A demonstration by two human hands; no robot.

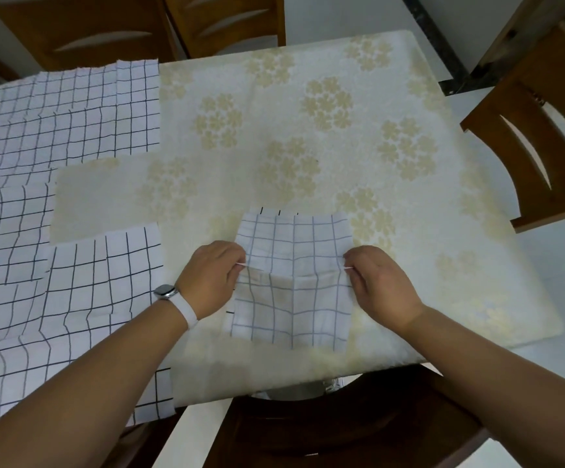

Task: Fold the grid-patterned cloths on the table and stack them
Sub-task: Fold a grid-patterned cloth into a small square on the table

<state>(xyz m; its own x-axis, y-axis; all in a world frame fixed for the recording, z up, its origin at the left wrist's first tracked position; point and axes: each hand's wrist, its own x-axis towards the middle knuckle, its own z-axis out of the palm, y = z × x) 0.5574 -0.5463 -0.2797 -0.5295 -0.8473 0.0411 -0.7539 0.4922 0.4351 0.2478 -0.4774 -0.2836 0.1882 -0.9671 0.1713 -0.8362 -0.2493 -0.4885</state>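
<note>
meanwhile, left hand [211,276] and right hand [380,285] pinching opposite edges of the grid cloth [292,282] lying near the table [341,130] front edge, unfolded cloths [64,204] spreading leftward, chair [541,157] standing right

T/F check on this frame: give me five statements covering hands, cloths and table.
1. The left hand and right hand both pinch the small cloth at its side edges. True.
2. The left wrist is bare. False: it wears a watch with a white band.
3. The spread cloths lie on the table's left side. True.
4. The tablecloth is plain blue. False: it is cream with a floral print.
5. A wooden chair stands at the table's right. True.
</note>
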